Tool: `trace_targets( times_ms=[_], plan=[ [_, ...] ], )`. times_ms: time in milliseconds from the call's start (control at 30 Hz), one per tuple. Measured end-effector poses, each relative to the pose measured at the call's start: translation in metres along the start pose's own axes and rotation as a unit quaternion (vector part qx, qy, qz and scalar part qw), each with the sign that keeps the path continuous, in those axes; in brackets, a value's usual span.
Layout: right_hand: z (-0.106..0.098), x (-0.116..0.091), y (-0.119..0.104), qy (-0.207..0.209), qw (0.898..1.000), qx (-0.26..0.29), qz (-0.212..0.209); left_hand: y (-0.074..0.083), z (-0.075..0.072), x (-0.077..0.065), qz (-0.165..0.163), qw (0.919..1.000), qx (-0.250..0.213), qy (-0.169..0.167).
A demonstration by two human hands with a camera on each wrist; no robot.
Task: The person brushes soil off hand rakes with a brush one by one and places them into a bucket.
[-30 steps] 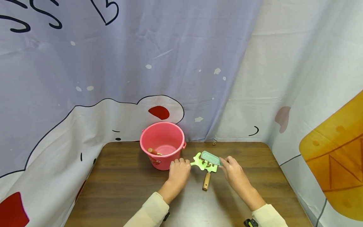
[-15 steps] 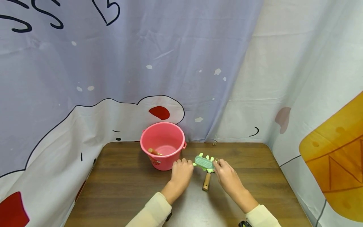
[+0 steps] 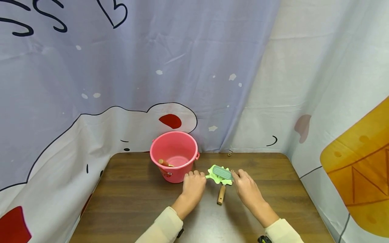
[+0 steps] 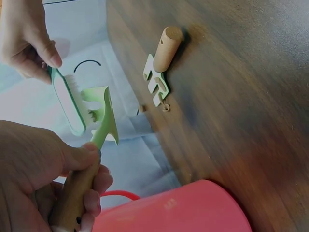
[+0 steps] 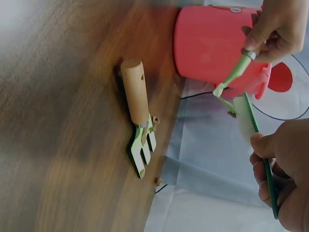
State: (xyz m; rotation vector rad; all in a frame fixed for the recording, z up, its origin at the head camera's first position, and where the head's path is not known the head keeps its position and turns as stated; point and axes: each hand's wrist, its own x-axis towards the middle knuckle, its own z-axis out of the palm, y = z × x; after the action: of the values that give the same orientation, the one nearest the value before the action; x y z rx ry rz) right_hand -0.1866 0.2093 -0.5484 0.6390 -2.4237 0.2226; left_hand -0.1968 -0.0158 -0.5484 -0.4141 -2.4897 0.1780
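My left hand (image 3: 193, 185) grips the wooden handle (image 4: 77, 193) of a small green hand rake (image 4: 107, 116), its head pointing right. In my right hand (image 3: 247, 187) is a green brush (image 3: 222, 172) with white bristles (image 5: 244, 118), pinched at its near end. The bristles meet the rake's tines, where a brown clump (image 4: 92, 115) clings. Below them on the table lies a green garden fork (image 5: 142, 150) with a wooden handle (image 3: 221, 194). Brown crumbs (image 4: 165, 106) sit at its prongs.
A pink bucket (image 3: 173, 145) stands at the back of the wooden table (image 3: 130, 202), left of the hands. Inside it a wooden-handled tool (image 3: 164, 162) leans against the near wall. A small brown bit (image 3: 229, 154) lies at the back edge, before a printed curtain (image 3: 212, 84).
The brush has swept left and down across the rake, then back slightly right. My left hand keeps its grip, with only a slight shift. Bucket and fork stay in place.
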Motion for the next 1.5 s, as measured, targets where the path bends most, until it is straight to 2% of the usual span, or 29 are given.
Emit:
trace_targets(
  times_ms=[167,400,533,633,767,1267,1500],
  plan=[
    [-0.004,0.001,0.005,-0.004,1.000,-0.002,0.016,-0.002,-0.001,-0.001,-0.006,1.0000,0.006,-0.003],
    [-0.006,0.000,0.012,0.001,1.000,-0.005,0.012,-0.004,0.000,-0.002,-0.006,1.0000,0.003,0.000],
    [-0.009,-0.002,0.018,-0.004,0.999,-0.005,0.032,-0.007,0.000,-0.003,-0.005,1.0000,0.006,0.003],
    [-0.011,-0.003,0.022,-0.010,0.999,0.001,0.047,-0.008,0.000,-0.003,-0.002,1.0000,0.008,0.004],
    [-0.011,-0.004,0.024,-0.008,0.999,0.021,0.045,-0.010,0.000,-0.003,0.000,0.9999,0.008,0.008],
    [0.000,-0.004,0.002,0.037,0.997,0.069,0.023,-0.003,0.000,0.000,0.006,1.0000,0.000,0.006],
    [0.004,-0.001,-0.008,0.024,0.998,0.056,0.013,0.002,-0.001,0.002,0.006,1.0000,0.003,0.004]
  ],
)
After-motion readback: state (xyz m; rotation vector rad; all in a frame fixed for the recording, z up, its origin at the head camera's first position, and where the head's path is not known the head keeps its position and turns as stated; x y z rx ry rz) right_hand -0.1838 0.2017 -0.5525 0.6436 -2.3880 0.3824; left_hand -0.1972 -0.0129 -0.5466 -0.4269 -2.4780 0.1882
